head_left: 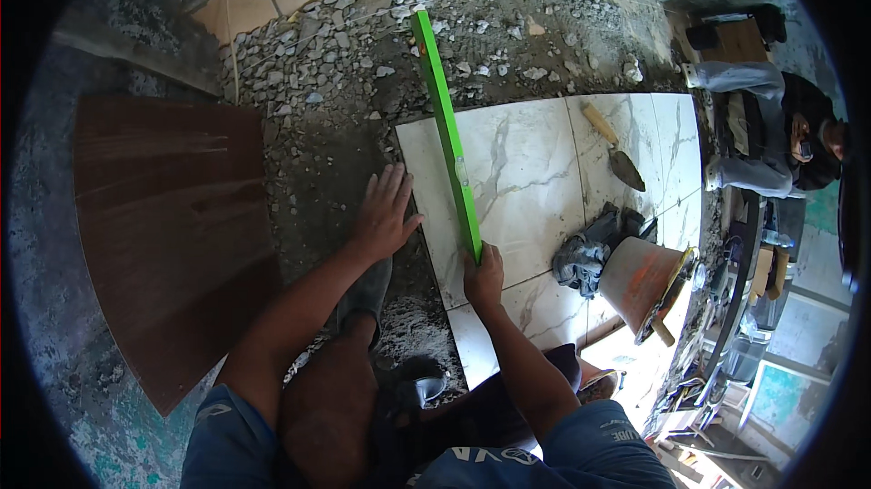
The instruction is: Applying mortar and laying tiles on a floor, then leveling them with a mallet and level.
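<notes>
A long bright green spirit level point(447, 131) lies across the white marble-patterned floor tiles point(531, 158), its far end reaching past their edge over the rubble. My right hand point(484, 276) is closed round the level's near end. At the left edge of the tiling, my left hand point(386, 217) is stretched out with fingers extended and thumb apart, holding nothing. Its fingertips lie beside the tile edge; whether they touch it I cannot tell. A pointed trowel point(615, 149) with a wooden handle rests on the tiles to the right.
Broken stones point(340, 40) and dark mortar cover the ground at the far side. A brown wooden board point(177, 226) stands on the left. Right of my hand are a dirty bucket point(640, 280) on its side and a dark crumpled cloth point(581, 262). Another person point(780, 126) sits at the right.
</notes>
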The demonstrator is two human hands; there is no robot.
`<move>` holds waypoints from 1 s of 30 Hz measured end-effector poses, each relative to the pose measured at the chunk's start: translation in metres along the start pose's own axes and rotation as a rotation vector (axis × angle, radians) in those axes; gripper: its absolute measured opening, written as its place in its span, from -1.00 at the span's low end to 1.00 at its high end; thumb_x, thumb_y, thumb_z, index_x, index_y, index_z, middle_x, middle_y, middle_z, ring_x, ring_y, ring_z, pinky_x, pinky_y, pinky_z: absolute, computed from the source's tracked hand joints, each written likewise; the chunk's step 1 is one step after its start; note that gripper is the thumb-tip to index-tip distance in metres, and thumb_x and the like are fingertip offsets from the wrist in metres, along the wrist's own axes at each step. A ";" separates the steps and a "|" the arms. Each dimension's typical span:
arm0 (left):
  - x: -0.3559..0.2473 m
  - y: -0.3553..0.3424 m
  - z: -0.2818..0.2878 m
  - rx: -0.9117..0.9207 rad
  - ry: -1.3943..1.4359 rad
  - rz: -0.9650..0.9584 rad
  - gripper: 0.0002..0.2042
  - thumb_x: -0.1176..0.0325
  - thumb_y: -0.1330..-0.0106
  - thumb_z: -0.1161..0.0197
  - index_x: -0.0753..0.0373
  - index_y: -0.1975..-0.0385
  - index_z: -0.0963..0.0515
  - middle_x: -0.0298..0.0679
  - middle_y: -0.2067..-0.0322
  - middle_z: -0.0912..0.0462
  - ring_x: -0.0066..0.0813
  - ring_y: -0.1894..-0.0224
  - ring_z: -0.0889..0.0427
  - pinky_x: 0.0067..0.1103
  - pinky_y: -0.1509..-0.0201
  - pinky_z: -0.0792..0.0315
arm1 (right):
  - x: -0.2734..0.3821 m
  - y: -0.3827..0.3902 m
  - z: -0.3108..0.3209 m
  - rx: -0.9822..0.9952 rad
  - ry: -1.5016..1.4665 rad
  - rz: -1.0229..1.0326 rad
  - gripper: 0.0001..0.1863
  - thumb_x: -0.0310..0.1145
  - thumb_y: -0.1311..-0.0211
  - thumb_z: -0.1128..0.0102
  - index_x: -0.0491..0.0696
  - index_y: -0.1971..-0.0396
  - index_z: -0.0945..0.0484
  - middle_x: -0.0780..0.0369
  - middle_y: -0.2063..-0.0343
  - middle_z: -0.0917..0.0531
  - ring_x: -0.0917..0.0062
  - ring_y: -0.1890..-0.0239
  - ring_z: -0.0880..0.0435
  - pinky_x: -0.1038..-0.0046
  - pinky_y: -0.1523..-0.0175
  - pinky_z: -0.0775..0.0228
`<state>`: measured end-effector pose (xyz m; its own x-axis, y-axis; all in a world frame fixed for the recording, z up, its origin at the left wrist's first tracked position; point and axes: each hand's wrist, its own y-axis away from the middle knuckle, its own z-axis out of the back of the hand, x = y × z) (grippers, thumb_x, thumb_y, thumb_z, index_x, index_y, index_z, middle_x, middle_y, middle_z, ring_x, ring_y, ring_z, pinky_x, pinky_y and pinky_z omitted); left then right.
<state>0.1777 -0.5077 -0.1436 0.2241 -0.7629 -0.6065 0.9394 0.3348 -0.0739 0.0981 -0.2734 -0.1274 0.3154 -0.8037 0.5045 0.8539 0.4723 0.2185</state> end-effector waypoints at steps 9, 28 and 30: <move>0.000 0.005 -0.010 0.199 -0.112 -0.016 -0.21 0.01 -0.22 -0.26 0.37 -0.33 -0.14 0.11 -0.36 -0.08 0.07 -0.43 -0.01 -0.07 -0.45 0.08 | 0.029 0.000 -0.027 0.044 0.049 0.013 -0.64 -0.31 -0.19 -0.19 -0.12 0.03 -0.49 0.07 0.12 -0.54 0.10 0.05 -0.51 0.13 0.01 -0.40; -0.004 -0.004 -0.006 0.258 -0.175 -0.011 -0.16 0.04 -0.16 -0.31 0.43 -0.32 -0.10 0.14 -0.33 -0.16 0.01 -0.42 -0.06 -0.12 -0.49 0.16 | 0.038 0.001 -0.024 0.073 0.109 -0.061 -0.60 -0.20 -0.21 -0.16 -0.03 -0.02 -0.48 0.15 0.13 -0.54 0.18 0.06 -0.52 0.15 0.07 -0.45; -0.005 -0.005 -0.005 0.254 -0.171 -0.015 -0.15 0.03 -0.16 -0.31 0.44 -0.32 -0.10 0.17 -0.32 -0.17 0.02 -0.42 -0.07 -0.11 -0.48 0.16 | 0.038 0.002 -0.024 0.040 0.091 -0.034 -0.60 -0.21 -0.21 -0.17 -0.03 -0.02 -0.48 0.15 0.14 -0.54 0.18 0.06 -0.52 0.15 0.07 -0.45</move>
<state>0.1704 -0.5030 -0.1445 0.2300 -0.8561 -0.4627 0.9729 0.1903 0.1315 0.1217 -0.3120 -0.1282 0.3244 -0.8481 0.4190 0.8480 0.4570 0.2686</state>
